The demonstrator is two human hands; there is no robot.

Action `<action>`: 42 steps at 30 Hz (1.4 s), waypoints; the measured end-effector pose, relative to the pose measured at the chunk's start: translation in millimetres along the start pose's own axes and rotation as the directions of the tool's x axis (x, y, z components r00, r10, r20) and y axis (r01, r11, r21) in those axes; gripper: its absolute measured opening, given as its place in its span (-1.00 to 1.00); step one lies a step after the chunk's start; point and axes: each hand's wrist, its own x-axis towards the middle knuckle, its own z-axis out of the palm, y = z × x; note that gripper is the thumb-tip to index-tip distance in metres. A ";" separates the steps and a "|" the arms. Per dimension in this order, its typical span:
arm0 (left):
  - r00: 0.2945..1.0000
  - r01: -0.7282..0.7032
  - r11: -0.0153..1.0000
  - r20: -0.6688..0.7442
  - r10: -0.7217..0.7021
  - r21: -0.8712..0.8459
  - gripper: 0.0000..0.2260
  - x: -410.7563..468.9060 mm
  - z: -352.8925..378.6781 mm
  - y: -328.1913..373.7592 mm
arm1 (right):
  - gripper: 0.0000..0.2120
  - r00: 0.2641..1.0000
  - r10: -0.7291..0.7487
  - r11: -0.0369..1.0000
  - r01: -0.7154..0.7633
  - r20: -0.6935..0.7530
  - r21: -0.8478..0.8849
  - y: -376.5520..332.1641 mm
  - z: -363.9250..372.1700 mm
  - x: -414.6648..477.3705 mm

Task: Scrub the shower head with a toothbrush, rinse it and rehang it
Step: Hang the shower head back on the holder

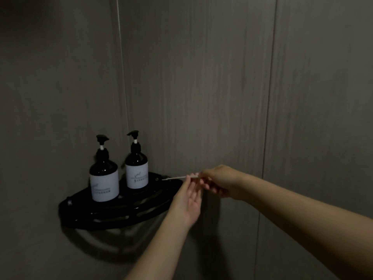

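Slim white plastic toothbrush (pixel 175 178), nearly level, is pinched in the right hand (pixel 220 182). It sits at 3 o'clock of two glossy dark pump bottles (pixel 136 170) on a slotted black corner shelf (pixel 121 219). The left hand (pixel 187 201) is spread flat, fingertips at the handle.

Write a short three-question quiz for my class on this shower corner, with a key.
1. True or false: the shower head is in view.
2. How many bottles stand on the black shelf? A one, B two, C three.
3. Fill in: the right hand pinches a thin white ____, and the left hand touches it with straight fingers.

Key: 1 false. 2 B. 3 toothbrush, its far end over the shelf's right end.
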 end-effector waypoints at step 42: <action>0.997 0.014 1.000 -0.070 -0.012 0.019 -0.87 12.7 -31.2 -10.2 | -0.60 0.997 0.058 0.993 -0.063 0.047 0.104 25.2 17.8 26.0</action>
